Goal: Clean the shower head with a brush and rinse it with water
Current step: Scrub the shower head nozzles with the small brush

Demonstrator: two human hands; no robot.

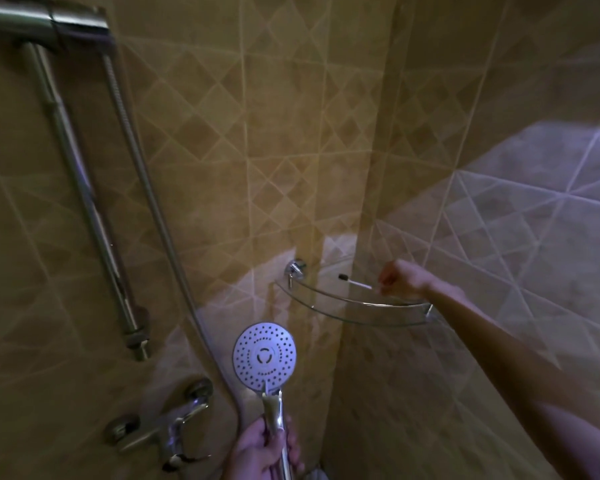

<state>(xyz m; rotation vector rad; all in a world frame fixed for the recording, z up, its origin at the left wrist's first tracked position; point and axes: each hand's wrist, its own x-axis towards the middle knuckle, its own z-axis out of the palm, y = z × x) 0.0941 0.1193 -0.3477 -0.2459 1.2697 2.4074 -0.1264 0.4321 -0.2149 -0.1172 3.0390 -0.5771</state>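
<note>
The round chrome shower head (264, 355) faces me at bottom centre, its perforated face upright. My left hand (262, 452) grips its handle from below. A small brush (355, 281) with a white handle and dark tip lies on the glass corner shelf (354, 311). My right hand (400, 283) reaches out over the shelf with curled fingers pinching the end of the brush handle.
A metal hose (142, 174) hangs from the holder at top left down to the shower head. A vertical slide rail (84, 202) runs down the left wall. A chrome mixer tap (167, 427) sits low on the left. Tiled walls meet in a corner behind the shelf.
</note>
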